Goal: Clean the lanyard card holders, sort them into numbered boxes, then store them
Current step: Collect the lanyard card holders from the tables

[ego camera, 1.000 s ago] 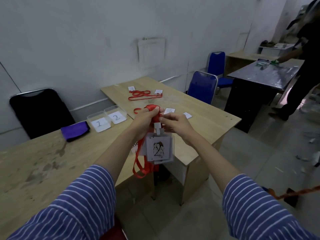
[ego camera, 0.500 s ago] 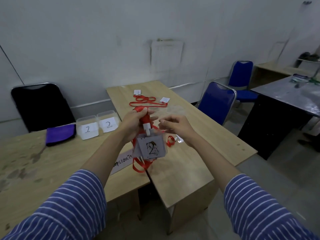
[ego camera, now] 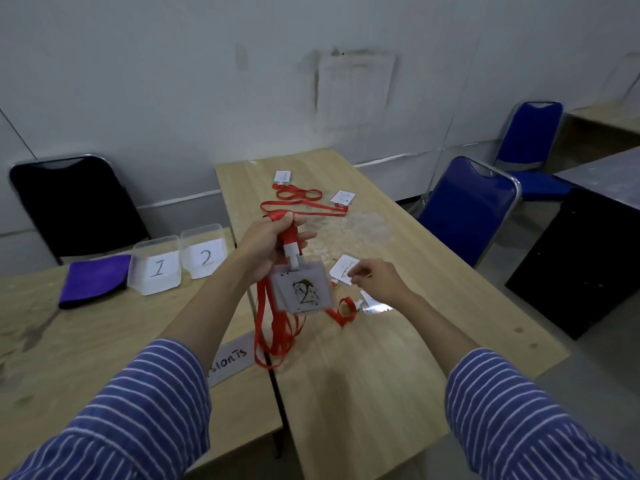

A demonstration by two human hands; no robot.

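The left hand [ego camera: 273,242] grips the red strap of a smudged card holder marked 2 [ego camera: 301,289], hanging above the table; cleaning looks undone. The right hand [ego camera: 372,280], at 3 o'clock, seems loosely curled, holding nothing. Boxes 1 [ego camera: 156,271] and 2 [ego camera: 204,254] appear empty; other holders [ego camera: 343,197] lie at 12 o'clock

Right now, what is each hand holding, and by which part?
The left hand grips the bunched red lanyard strap just above its white clip, with the card holder marked 2 hanging below. The right hand holds nothing, fingers loosely curled.
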